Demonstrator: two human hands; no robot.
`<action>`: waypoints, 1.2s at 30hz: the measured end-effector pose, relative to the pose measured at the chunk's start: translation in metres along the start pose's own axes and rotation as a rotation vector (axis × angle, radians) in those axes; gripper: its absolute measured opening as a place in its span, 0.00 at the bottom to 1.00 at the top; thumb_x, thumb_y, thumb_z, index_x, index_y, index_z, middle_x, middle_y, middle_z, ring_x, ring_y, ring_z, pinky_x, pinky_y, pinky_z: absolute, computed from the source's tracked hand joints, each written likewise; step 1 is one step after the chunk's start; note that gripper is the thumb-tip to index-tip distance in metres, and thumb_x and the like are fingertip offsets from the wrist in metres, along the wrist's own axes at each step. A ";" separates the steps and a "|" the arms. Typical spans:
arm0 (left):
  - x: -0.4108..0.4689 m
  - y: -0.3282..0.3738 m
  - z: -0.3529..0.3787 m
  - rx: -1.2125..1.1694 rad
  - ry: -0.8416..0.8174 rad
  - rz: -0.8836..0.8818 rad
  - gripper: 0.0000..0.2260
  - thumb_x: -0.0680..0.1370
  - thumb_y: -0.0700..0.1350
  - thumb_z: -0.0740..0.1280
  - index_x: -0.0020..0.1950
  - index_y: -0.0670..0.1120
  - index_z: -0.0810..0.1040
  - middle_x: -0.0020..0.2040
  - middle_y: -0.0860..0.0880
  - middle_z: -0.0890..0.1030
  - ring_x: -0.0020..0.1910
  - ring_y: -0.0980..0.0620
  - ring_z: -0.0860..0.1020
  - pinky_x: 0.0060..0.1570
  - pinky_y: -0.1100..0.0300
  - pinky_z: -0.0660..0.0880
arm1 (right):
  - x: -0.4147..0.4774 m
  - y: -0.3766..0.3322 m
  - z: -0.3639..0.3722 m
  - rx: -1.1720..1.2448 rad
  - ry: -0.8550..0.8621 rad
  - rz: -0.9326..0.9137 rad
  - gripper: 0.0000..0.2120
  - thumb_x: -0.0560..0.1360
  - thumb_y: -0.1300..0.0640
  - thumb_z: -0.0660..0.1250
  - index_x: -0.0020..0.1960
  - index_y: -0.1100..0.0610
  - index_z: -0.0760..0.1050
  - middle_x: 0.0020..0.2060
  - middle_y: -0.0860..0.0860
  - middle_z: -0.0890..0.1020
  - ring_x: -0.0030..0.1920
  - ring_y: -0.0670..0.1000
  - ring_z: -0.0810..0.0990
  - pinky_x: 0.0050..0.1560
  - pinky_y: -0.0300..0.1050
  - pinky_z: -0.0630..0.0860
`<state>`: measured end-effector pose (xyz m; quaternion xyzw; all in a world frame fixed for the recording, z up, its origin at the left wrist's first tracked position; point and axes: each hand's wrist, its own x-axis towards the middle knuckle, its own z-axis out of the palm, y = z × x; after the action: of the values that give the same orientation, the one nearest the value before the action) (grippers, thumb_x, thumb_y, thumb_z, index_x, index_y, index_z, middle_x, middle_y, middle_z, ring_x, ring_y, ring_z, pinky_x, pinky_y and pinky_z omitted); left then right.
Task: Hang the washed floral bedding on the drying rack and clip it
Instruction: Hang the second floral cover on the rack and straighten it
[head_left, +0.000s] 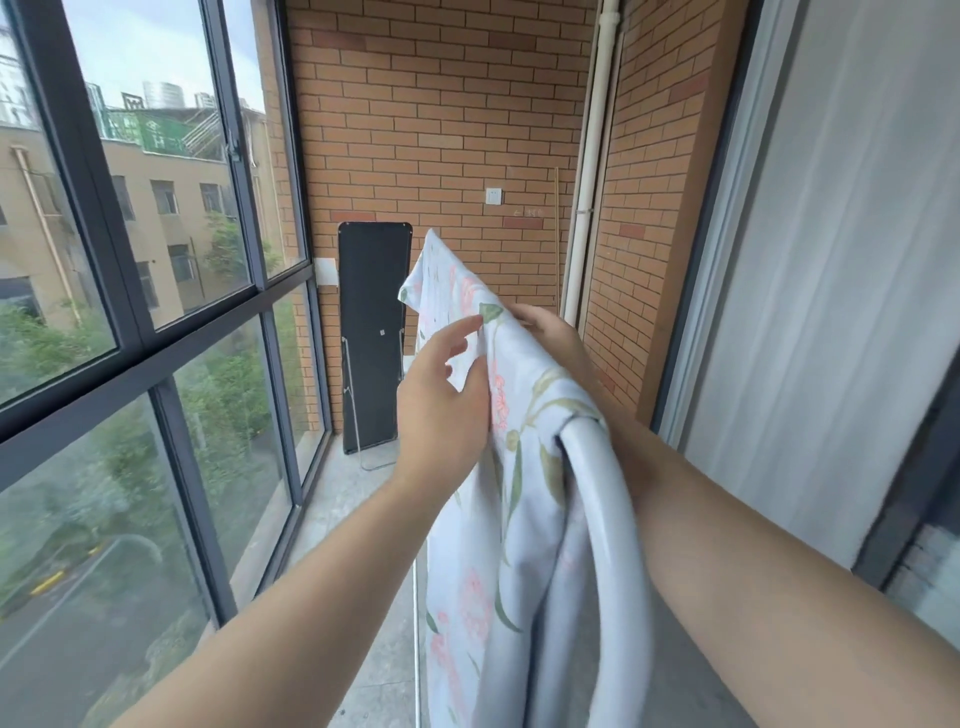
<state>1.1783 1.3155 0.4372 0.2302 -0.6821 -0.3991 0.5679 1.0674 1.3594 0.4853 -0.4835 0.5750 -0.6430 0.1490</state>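
Observation:
The floral bedding (519, 519) is pale blue with pink flowers and green leaves. It hangs in folds down the middle of the view, its top corner sticking up near the brick wall. My left hand (441, 395) lies against its left face, fingers spread and loosely touching the cloth. My right hand (556, 332) is behind the fabric near the top and grips its edge, partly hidden by the cloth. A thin white pole of the drying rack (415, 649) shows below, left of the bedding. No clip is visible.
Large dark-framed windows (156, 312) run along the left. A brick wall (441, 130) closes the far end, with a black standing panel (371, 338) leaning against it. A white pipe (592, 156) and a curtained glass door (831, 260) are on the right.

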 end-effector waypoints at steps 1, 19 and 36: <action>-0.005 0.004 -0.002 -0.018 -0.016 -0.023 0.14 0.80 0.46 0.67 0.63 0.61 0.78 0.58 0.61 0.81 0.61 0.63 0.77 0.61 0.60 0.74 | -0.009 -0.005 -0.003 0.004 -0.012 -0.014 0.07 0.80 0.55 0.66 0.46 0.57 0.81 0.37 0.45 0.82 0.39 0.44 0.79 0.42 0.33 0.75; -0.140 0.100 -0.043 0.222 -0.073 0.111 0.18 0.79 0.44 0.70 0.68 0.56 0.78 0.56 0.63 0.83 0.56 0.60 0.81 0.57 0.57 0.79 | -0.162 -0.034 -0.050 -0.174 0.022 -0.390 0.07 0.80 0.51 0.66 0.55 0.51 0.77 0.49 0.42 0.82 0.50 0.43 0.81 0.52 0.46 0.79; -0.120 0.095 -0.041 0.830 -0.122 0.106 0.18 0.79 0.57 0.57 0.67 0.53 0.66 0.39 0.51 0.78 0.38 0.43 0.77 0.32 0.55 0.71 | -0.187 -0.047 -0.035 -0.951 0.173 -0.357 0.14 0.77 0.54 0.49 0.46 0.56 0.73 0.38 0.54 0.81 0.38 0.59 0.77 0.33 0.46 0.68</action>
<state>1.2612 1.4509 0.4445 0.3801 -0.8282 -0.0735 0.4053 1.1478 1.5340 0.4477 -0.5336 0.7224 -0.3635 -0.2475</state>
